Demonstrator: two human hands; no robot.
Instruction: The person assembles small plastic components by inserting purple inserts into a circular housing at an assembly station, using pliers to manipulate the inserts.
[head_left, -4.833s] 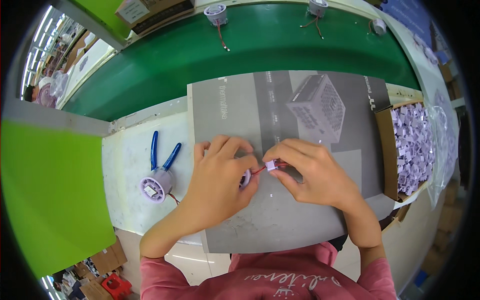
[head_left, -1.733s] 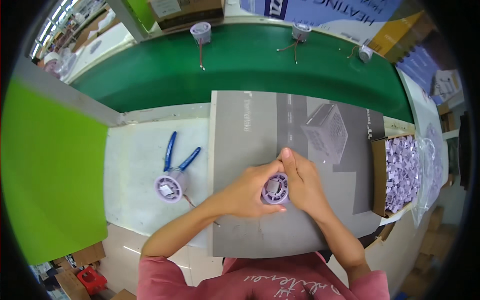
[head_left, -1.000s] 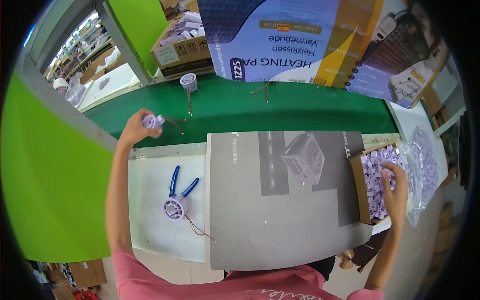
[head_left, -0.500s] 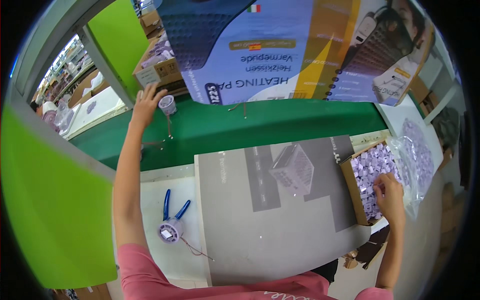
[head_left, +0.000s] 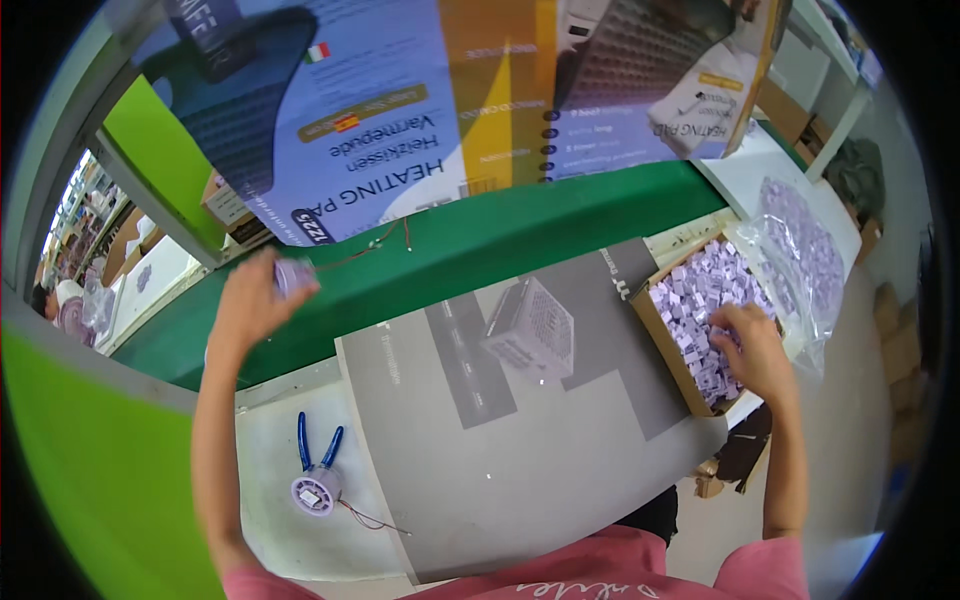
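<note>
My left hand (head_left: 250,305) grips a lilac round plastic housing (head_left: 292,277) with thin wires trailing from it, above the green belt; the hand is slightly blurred. At the right, my right hand (head_left: 758,352) is over a cardboard box (head_left: 672,345) full of small lilac plastic pieces (head_left: 705,290). Its thumb and fingers are bent together at the pieces; whether one is between them is hidden. On the white surface at the lower left, blue-handled pliers (head_left: 328,447) lie against another lilac housing (head_left: 316,492), which has a white square in its centre and thin wires.
A grey printed cardboard sheet (head_left: 450,470) covers the table's middle. Beyond it runs the green belt (head_left: 480,240), with a large printed carton sheet (head_left: 380,110) hanging over it. A clear plastic bag (head_left: 800,270) of lilac parts lies right of the box. A green panel (head_left: 90,460) stands at the left.
My left hand has taken hold of the lilac housing that stood on the belt and brought it nearer. My right hand remains in the box with its fingers shifted. The whole view has turned somewhat.
</note>
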